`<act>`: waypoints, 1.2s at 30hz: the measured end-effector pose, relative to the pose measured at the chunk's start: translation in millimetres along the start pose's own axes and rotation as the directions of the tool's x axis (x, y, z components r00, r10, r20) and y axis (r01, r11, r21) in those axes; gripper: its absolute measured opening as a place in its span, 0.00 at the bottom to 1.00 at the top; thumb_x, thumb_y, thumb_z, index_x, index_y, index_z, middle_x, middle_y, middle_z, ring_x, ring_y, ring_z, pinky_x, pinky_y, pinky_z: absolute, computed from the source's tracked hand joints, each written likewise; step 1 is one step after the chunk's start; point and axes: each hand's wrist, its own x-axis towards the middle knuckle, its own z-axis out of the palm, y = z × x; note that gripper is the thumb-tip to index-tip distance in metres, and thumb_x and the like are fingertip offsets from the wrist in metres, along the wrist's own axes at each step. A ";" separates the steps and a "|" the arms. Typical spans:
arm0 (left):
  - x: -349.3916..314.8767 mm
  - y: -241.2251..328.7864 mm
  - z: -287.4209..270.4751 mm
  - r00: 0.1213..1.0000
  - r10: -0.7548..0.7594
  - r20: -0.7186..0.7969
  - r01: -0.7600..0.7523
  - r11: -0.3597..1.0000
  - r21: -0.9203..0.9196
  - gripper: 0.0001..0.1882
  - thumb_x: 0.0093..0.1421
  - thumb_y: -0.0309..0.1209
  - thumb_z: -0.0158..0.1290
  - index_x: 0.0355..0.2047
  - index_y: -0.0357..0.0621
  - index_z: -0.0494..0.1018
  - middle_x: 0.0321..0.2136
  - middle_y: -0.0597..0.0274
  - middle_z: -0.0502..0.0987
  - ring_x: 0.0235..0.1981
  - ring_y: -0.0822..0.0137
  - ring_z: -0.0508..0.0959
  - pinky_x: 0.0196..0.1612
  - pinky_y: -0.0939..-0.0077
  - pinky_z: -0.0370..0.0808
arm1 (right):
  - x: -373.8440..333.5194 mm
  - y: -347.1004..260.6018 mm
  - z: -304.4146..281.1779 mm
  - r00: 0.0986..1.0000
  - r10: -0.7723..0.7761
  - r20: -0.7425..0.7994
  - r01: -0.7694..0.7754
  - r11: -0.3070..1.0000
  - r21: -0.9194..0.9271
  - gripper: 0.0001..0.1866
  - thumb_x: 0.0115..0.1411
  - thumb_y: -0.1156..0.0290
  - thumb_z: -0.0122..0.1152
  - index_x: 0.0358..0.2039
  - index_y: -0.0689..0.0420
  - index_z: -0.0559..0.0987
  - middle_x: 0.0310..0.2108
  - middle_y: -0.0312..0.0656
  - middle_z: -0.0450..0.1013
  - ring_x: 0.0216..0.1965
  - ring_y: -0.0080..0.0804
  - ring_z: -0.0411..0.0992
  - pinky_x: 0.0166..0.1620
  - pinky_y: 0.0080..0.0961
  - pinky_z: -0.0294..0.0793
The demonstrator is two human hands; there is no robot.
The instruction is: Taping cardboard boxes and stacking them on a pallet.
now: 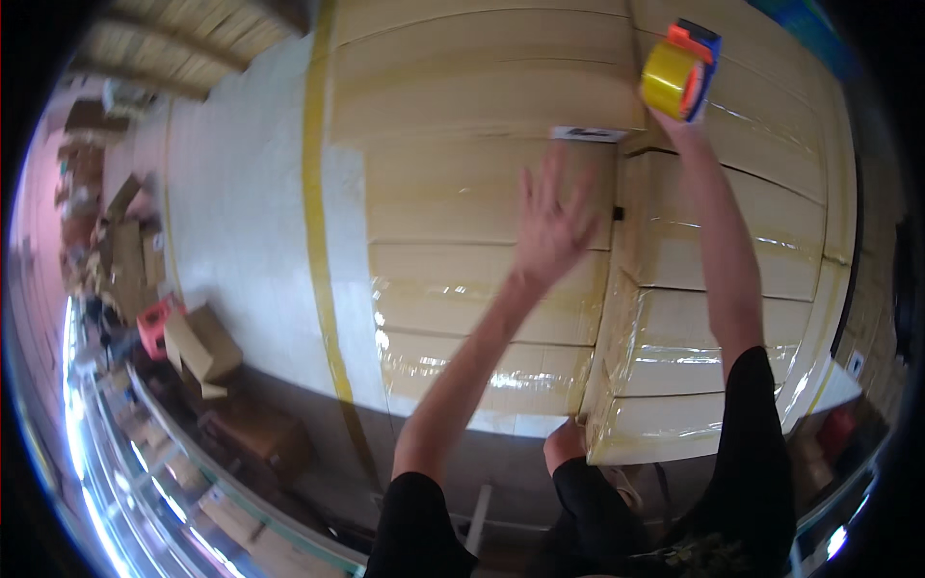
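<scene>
Several taped cardboard boxes [482,197] lie packed side by side in front of me, with glossy clear-yellow tape along their seams. My left hand [559,223] is over the left row of boxes, fingers spread and slightly blurred, holding nothing. I cannot tell whether it touches the cardboard. Just beyond its fingertips a white label [590,134] sits by a box edge. Stretched to the far right, my right hand [680,125] grips a tape dispenser [672,79] with a yellow roll and orange and blue parts. The dispenser hides most of that hand's fingers.
A gap and a step in height separate the left boxes from the right row [727,250]. To the left, a yellow line [316,193] crosses the pale floor. An opened carton [202,347] and a red plastic item [157,323] stand at lower left, beside a long metal rail [183,433].
</scene>
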 end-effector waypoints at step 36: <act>-924.5 644.0 -131.5 -0.907 -0.349 -0.234 0.420 -0.736 -0.531 0.16 0.51 0.28 0.50 0.43 0.45 0.73 0.31 0.46 0.76 0.36 0.51 0.77 0.41 0.59 0.73 | -534.2 516.4 480.5 -0.143 0.867 -0.478 -0.304 -0.498 -0.812 0.16 0.58 0.56 0.51 0.26 0.58 0.74 0.22 0.30 0.67 0.25 0.16 0.64 0.30 0.18 0.64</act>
